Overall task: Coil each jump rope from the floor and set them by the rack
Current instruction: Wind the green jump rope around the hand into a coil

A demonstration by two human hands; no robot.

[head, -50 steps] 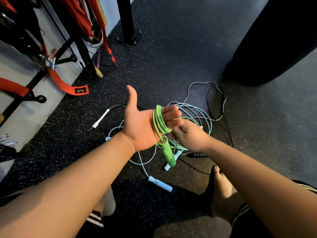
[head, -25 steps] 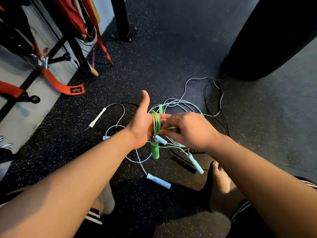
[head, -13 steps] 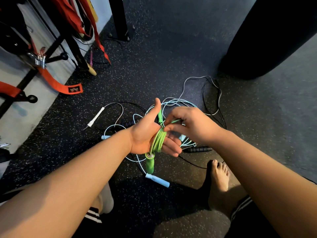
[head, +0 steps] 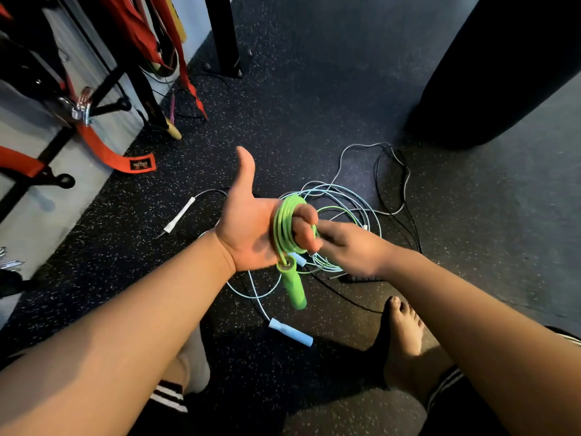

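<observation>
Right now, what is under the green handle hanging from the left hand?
Light blue cord and speckled floor; whatever lies directly behind the green handle is covered.

Your left hand (head: 251,228) is held out with the palm turned up toward you and the thumb pointing straight away. Its fingers (head: 303,215) are curled in, with the coil of the green jump rope (head: 284,229) looped round them. Your right hand (head: 352,251) comes in from the right, back uppermost. Its blurred fingertips meet the left fingertips and pinch the green cord there. Both bare forearms reach forward and converge.
</observation>
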